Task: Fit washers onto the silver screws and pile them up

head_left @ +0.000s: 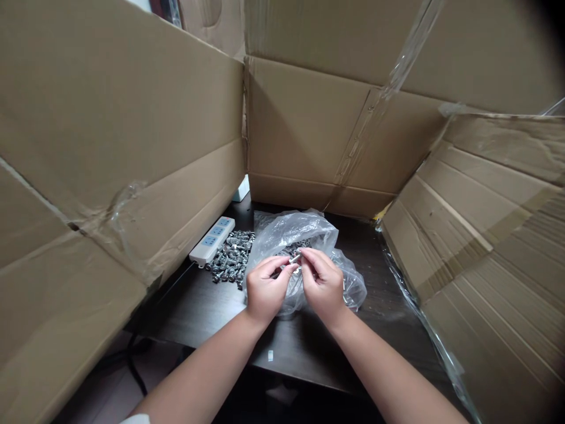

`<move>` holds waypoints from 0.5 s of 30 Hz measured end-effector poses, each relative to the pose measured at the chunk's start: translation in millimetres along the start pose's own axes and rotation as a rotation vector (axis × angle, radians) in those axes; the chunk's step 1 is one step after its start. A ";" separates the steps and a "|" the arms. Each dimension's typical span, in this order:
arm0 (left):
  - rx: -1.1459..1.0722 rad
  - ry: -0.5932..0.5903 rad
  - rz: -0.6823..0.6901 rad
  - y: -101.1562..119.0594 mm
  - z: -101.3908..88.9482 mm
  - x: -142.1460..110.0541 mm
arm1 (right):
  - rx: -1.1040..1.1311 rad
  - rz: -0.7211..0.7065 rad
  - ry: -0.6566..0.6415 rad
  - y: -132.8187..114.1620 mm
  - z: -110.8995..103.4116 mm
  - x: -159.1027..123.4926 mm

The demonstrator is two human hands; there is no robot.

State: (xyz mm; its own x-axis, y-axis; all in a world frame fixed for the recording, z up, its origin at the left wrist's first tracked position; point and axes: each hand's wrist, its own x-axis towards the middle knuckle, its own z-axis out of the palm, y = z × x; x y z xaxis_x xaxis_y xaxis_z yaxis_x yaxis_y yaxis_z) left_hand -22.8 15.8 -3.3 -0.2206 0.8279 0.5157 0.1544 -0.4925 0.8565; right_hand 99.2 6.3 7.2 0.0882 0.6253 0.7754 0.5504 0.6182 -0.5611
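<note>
Over an open clear plastic bag (293,227), my two hands meet with fingertips almost touching. My left hand (267,287) is closed in a pinch at one end of a small silver bolt (295,258). The other end lies in the pinch of my right hand (324,284). Fingers cover part of the bolt, so its full shape is hidden. Small dark metal parts (302,244) show inside the bag behind my fingertips. To the left of my left hand lies a loose pile of metal bolts (233,254), touching the bag's side.
A white power strip (212,240) lies beside the pile, along the left cardboard wall (176,176). Cardboard also stands at the back (309,118) and right (485,235) of the dark table (198,315). A small white scrap (271,355) lies near the front edge.
</note>
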 end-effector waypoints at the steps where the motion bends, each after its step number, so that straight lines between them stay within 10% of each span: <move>1: -0.002 0.004 0.009 0.9 -0.2 -0.2 | 0.002 0.011 0.006 -0.7 0.5 0.1; 15: -0.028 0.029 -0.009 0.7 -1.4 0.1 | 0.076 0.048 -0.027 -2.0 3.4 -3.3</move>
State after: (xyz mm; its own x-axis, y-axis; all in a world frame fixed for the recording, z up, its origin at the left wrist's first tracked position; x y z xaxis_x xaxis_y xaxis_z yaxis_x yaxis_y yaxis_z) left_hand -24.1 15.2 -2.7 -0.2498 0.8242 0.5083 0.1258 -0.4929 0.8610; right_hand 95.0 4.7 4.8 0.0905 0.6669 0.7396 0.4818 0.6206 -0.6186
